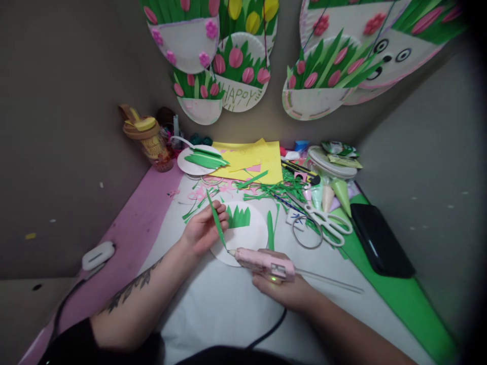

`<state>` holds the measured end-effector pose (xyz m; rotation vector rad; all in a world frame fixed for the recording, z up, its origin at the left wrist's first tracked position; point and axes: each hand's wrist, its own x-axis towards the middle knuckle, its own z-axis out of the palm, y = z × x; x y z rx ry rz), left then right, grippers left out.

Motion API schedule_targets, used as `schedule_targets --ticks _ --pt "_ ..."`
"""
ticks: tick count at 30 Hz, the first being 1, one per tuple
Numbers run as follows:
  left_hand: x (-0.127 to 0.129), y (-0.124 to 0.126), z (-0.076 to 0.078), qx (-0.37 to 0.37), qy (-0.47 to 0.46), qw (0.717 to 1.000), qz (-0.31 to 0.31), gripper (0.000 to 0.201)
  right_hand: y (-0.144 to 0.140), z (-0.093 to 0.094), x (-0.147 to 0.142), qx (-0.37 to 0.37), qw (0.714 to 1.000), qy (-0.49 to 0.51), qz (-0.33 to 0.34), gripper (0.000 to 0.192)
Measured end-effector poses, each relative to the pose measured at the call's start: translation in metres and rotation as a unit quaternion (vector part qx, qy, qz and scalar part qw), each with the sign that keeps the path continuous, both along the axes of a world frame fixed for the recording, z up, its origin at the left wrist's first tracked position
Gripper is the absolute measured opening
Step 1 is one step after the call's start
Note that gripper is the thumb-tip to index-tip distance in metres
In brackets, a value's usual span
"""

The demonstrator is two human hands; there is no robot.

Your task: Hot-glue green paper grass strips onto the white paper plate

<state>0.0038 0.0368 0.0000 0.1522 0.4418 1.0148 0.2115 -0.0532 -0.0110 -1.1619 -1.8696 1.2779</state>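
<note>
My left hand (203, 227) pinches a long green paper leaf (216, 219), which slants down toward the right. My right hand (283, 289) is wrapped round a pink hot glue gun (262, 262), with a green light lit on it and a thin glue stick (331, 281) sticking out of its back. The gun's nozzle is at the leaf's lower end. Beneath both lies a white paper plate (251, 241) with a fringed piece of green paper grass (240, 217) on it. Another green leaf (271, 230) lies just right of the plate.
White scissors (329, 223) and a metal ring (307, 238) lie to the right, near a black case (380, 241). Green paper scraps (262, 190), yellow sheets (251, 157) and a plate of green leaves (186, 161) are behind. A drink cup (148, 139) stands back left; decorated plates (243, 71) hang above.
</note>
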Motion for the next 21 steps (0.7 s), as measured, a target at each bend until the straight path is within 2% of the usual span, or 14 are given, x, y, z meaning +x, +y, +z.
schedule_targets --ticks 4,9,13,15,17,19,21 --pt "0.000 0.000 0.001 -0.009 0.010 1.000 0.007 0.015 0.000 0.003 -0.002 -0.032 0.999 0.014 -0.010 0.045" --pt "0.000 0.001 0.002 -0.006 0.013 1.000 0.011 0.014 0.002 0.009 -0.002 -0.045 0.998 0.039 0.017 0.045" --pt "-0.003 0.003 0.003 -0.002 0.009 1.000 0.015 0.013 -0.001 -0.002 0.003 -0.069 0.991 0.113 0.012 0.044" --pt "-0.006 0.003 0.003 0.000 0.007 1.000 0.027 0.013 -0.001 -0.011 0.007 -0.112 0.980 0.158 -0.036 0.044" --pt "-0.009 0.002 0.002 0.000 0.013 0.999 0.038 0.012 0.001 -0.019 0.009 -0.146 0.963 0.184 -0.136 0.040" --pt "-0.013 -0.002 0.001 -0.013 0.032 0.999 0.033 0.011 0.007 -0.023 0.011 -0.143 0.940 0.184 -0.249 0.038" --pt "-0.016 -0.007 -0.001 -0.041 0.056 0.997 0.016 0.010 0.016 -0.021 0.013 -0.125 0.923 0.149 -0.330 0.037"
